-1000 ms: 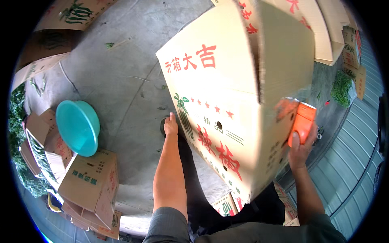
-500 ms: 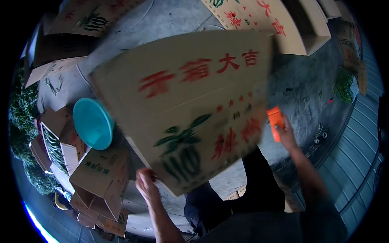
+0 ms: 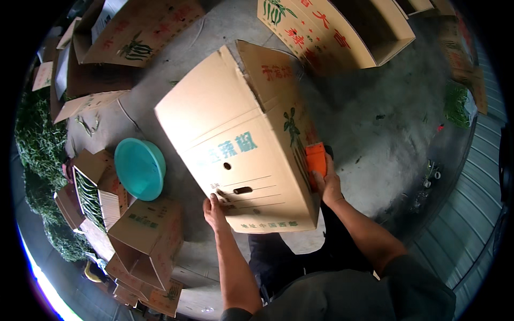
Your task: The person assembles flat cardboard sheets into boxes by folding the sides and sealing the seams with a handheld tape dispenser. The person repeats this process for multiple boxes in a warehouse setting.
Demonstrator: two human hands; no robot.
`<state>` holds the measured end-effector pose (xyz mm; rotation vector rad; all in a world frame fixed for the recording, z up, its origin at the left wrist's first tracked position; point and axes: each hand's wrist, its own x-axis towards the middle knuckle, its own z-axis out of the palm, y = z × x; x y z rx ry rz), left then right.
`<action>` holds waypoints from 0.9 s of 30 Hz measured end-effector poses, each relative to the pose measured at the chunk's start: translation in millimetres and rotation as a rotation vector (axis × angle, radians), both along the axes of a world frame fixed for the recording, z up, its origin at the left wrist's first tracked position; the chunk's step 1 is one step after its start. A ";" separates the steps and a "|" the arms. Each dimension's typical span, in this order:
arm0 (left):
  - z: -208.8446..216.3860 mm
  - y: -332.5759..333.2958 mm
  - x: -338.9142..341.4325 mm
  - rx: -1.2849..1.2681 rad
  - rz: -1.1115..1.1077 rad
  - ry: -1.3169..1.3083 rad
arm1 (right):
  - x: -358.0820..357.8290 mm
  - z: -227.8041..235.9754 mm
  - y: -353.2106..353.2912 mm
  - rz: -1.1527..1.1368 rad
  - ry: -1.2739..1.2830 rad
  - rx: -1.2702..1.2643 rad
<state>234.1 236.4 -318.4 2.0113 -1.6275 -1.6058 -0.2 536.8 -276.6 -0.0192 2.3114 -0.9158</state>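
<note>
A large cardboard box [image 3: 235, 144] with printed green peppers and coloured lettering is held up before me, tilted, its flaps standing at the far end. My left hand [image 3: 216, 213] grips its lower left edge, thumb on the printed panel near the slotted hand hole [image 3: 242, 190]. On the other side, my right hand [image 3: 329, 182] is closed around an orange block-shaped tool [image 3: 316, 160], whose exact kind I cannot make out. That tool is right against the box's right side panel. The fingers behind the box are hidden.
To the left stand a teal plastic basin [image 3: 140, 170], an open carton [image 3: 144, 243] and a box of green peppers [image 3: 90, 200]. Leafy greens [image 3: 40, 160] lie piled beyond. Larger open cartons stand at far left [image 3: 134, 40] and far right [image 3: 342, 32].
The box has turned so a panel with a hand hole now faces me, and its flaps point away. My right hand has moved left with the orange tool, up to the box's side.
</note>
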 end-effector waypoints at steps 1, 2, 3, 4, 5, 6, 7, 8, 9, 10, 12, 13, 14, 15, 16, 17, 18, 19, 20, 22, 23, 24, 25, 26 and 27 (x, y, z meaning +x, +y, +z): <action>-1.1 -4.2 -5.5 0.098 0.136 0.062 | -2.1 -1.2 1.9 0.011 0.027 0.023; 8.5 -9.5 -13.1 0.038 -0.107 -0.114 | -2.3 1.4 5.9 0.019 0.026 0.032; 19.6 -5.1 -21.2 -0.036 -0.202 -0.168 | -7.3 3.7 12.8 0.030 0.032 0.048; 30.7 2.1 -30.1 -0.112 -0.296 -0.221 | -12.7 6.0 20.4 0.042 0.038 0.064; 39.4 13.0 -41.8 -0.216 -0.335 -0.253 | -16.0 6.3 33.4 0.062 0.021 0.106; 49.3 26.8 -51.0 -0.317 -0.374 -0.297 | -12.4 3.3 51.3 0.084 -0.008 0.148; 54.1 41.0 -57.4 -0.416 -0.414 -0.338 | -9.3 1.5 69.8 0.106 -0.037 0.192; 55.4 50.0 -60.7 -0.405 -0.437 -0.300 | -8.7 1.4 84.1 0.125 -0.063 0.229; 65.6 56.7 -73.8 -0.343 -0.448 -0.305 | -9.7 3.3 97.2 0.076 -0.107 0.215; 78.3 63.5 -88.5 -0.280 -0.460 -0.308 | -12.5 6.5 112.2 0.096 -0.023 0.195; 91.1 73.0 -106.7 -0.247 -0.468 -0.122 | -24.5 34.1 123.7 0.145 0.147 0.163; 100.7 77.5 -123.1 -0.195 -0.476 -0.055 | -42.4 65.7 105.7 0.030 0.044 0.054; 108.7 80.7 -145.8 -0.151 -0.485 0.027 | -54.7 84.8 102.2 0.069 0.079 -0.037; 118.5 82.8 -169.8 -0.020 -0.528 0.079 | -69.2 103.8 93.7 0.175 0.069 -0.109; 125.9 85.8 -190.3 0.117 -0.571 0.132 | -81.3 124.6 83.7 0.279 0.056 -0.174; 125.9 89.2 -203.9 0.239 -0.586 0.251 | -92.0 137.1 69.1 0.390 0.079 -0.284; 125.4 90.7 -214.0 0.360 -0.597 0.370 | -102.9 148.6 50.8 0.501 0.102 -0.394; 125.1 89.5 -219.4 0.510 -0.589 0.508 | -114.2 162.9 32.3 0.622 0.057 -0.372; 126.7 84.2 -222.8 0.641 -0.573 0.548 | -124.7 174.7 17.2 0.690 0.061 -0.335; 132.0 64.7 -222.0 0.885 -0.533 0.607 | -141.9 176.0 -9.5 0.823 0.062 -0.284; 145.0 55.4 -224.9 0.769 -0.608 0.487 | -149.2 166.8 -18.4 0.883 0.118 -0.289; 147.7 49.0 -221.6 0.743 -0.557 0.475 | -151.4 164.2 -28.9 0.908 0.146 -0.283; 149.5 42.5 -216.6 0.718 -0.505 0.462 | -153.2 164.7 -40.6 0.933 0.175 -0.278; 149.7 33.8 -207.6 0.686 -0.446 0.443 | -155.0 162.1 -51.8 0.963 0.198 -0.282; 144.4 17.9 -195.2 0.688 -0.315 0.548 | -158.8 159.1 -59.3 0.981 0.194 -0.216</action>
